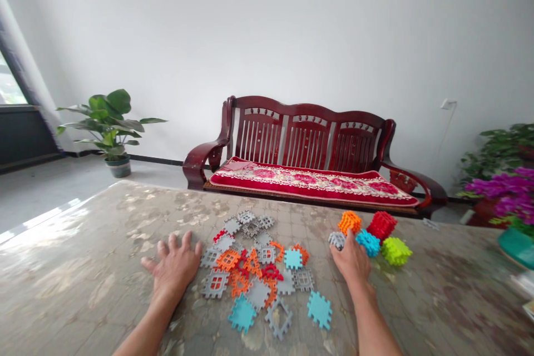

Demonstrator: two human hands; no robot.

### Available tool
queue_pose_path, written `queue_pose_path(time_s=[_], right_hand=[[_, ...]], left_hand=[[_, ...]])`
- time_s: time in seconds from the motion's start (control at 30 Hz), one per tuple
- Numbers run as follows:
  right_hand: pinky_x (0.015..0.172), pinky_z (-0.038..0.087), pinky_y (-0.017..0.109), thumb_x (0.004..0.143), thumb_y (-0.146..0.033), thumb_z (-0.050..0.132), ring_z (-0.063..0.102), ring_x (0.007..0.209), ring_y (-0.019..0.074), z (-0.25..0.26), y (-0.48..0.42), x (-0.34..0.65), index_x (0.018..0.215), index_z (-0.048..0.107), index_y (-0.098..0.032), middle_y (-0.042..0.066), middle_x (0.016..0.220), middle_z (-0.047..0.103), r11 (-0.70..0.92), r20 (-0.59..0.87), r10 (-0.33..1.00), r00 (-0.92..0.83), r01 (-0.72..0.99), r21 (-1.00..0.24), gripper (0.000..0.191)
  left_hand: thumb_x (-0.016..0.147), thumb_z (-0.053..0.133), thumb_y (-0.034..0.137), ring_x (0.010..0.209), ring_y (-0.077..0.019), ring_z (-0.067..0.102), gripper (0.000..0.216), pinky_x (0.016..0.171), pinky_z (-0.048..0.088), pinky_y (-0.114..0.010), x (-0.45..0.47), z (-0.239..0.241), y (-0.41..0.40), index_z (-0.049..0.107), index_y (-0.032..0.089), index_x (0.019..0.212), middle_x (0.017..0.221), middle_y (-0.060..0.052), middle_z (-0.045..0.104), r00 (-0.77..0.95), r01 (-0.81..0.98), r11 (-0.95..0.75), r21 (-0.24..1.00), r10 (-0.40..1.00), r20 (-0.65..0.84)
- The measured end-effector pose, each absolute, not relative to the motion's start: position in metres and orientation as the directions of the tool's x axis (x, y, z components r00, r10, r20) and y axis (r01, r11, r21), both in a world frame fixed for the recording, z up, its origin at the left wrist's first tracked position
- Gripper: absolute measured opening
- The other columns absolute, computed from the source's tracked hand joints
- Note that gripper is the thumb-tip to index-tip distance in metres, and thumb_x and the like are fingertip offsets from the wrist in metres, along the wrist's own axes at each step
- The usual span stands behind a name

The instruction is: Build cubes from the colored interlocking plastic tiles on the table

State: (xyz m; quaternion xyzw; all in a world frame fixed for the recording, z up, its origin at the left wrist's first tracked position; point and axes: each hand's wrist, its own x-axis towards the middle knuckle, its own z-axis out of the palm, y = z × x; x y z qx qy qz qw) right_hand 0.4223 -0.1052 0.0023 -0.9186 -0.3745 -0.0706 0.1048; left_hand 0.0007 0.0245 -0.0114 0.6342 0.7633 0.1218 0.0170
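My left hand [175, 264] lies flat on the table with its fingers spread, just left of a loose pile of toothed plastic building tiles. Grey tiles [257, 293], orange window tiles [228, 260], red pieces and teal tiles [242, 314] overlap in that pile. Right of it, my right hand [354, 261] has thumb and forefinger around a grey interlocking-tile block [337, 240]; its other fingers are partly hidden. Close by stand an orange block [349, 222], a red block [382, 225], a blue block [367, 243] and a lime green block [396, 251].
The table [83, 278] has a patterned, shiny cover. Behind it stands a dark red wooden bench [308, 142] with a floral cushion [308, 181]. A teal pot [517, 247] with purple flowers sits at the right edge. One potted plant [110, 122] stands on the floor, back left.
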Motion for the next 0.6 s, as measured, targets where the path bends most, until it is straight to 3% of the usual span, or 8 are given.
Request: queue_pose_path(time_s=[0.27, 0.6], right_hand=[[0.087, 0.050, 0.040, 0.090, -0.047, 0.050, 0.064, 0.109, 0.0327, -0.0029, -0.1066, 0.4259, 0.147, 0.039, -0.012, 0.017, 0.122, 0.068, -0.677, 0.211, 0.677, 0.705, 0.709, -0.196, 0.068], [0.086, 0.048, 0.040, 0.094, -0.048, 0.046, 0.063, 0.107, 0.0335, -0.0028, -0.1061, 0.4248, 0.147, 0.040, -0.009, 0.018, 0.121, 0.068, -0.675, 0.212, 0.683, 0.699, 0.715, -0.183, 0.065]], left_hand=[[0.095, 0.023, 0.049, 0.146, -0.0421, 0.030, 0.061, 0.110, 0.020, -0.073, 0.0008, -0.0118, 0.0249, 0.054, 0.026, 0.143, 0.157, -0.017, 0.040, -0.192, 0.966, 0.166, 0.196, 0.973, 0.124], [0.096, 0.020, 0.049, 0.147, -0.0435, 0.028, 0.063, 0.111, 0.018, -0.074, 0.0037, -0.0041, 0.0216, 0.052, 0.024, 0.145, 0.159, -0.018, 0.038, -0.199, 0.961, 0.175, 0.212, 0.975, 0.096]])
